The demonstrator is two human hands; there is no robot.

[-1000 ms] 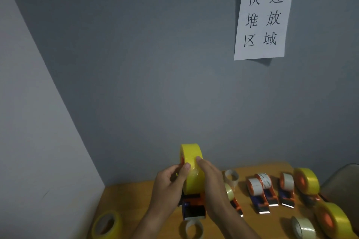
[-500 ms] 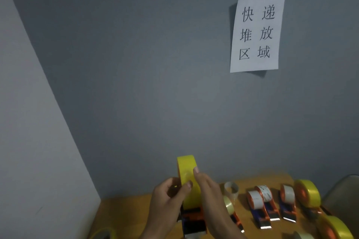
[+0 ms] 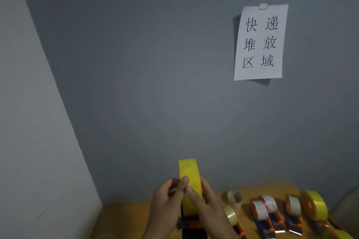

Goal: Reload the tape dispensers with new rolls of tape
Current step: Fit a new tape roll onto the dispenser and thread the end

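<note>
Both hands hold the yellow roll (image 3: 189, 186) up on its edge, over the dispenser (image 3: 191, 227), at the near side of the table (image 3: 124, 217). The left hand (image 3: 165, 203) and right hand (image 3: 207, 205) curl their fingers around it. More dispensers (image 3: 272, 217) sit close together on the right. The wall (image 3: 155, 83) is right behind.

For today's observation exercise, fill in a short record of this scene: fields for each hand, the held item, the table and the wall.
left hand: grips the yellow tape roll, thumb on its face
right hand: holds the roll's other side
held item: roll upright on a dispenser
table: wooden, more dispensers at the right
wall: paper notice with printed characters
</note>
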